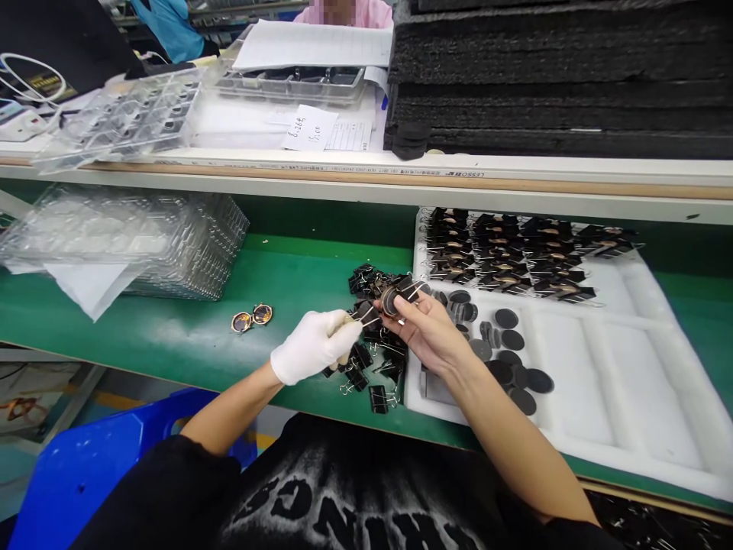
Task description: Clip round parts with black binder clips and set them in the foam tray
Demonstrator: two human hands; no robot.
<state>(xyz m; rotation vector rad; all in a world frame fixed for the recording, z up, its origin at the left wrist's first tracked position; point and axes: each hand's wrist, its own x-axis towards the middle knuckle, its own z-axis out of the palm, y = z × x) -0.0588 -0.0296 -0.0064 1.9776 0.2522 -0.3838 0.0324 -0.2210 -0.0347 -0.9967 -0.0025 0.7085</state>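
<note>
My left hand (314, 347), in a white glove, pinches the wire handles of a black binder clip (366, 313). My bare right hand (434, 334) grips a small round piece (390, 300) with a dark rim, and another binder clip (410, 289) sits on its far side. The left clip is right beside the round piece; whether they touch I cannot tell. Under both hands, loose binder clips (378, 399) lie in a pile on the green table. Just right of my right hand, dark grey discs (507, 318) are scattered on a white foam tray (641, 336).
Rows of clipped pieces (498, 252) stand at the tray's back. Two round brown-and-gold pieces (252, 317) lie left of my hands, near stacked clear plastic trays (172, 244). A shelf edge (343, 186) crosses above, carrying black foam sheets (550, 84). A person in pink (375, 13) is beyond.
</note>
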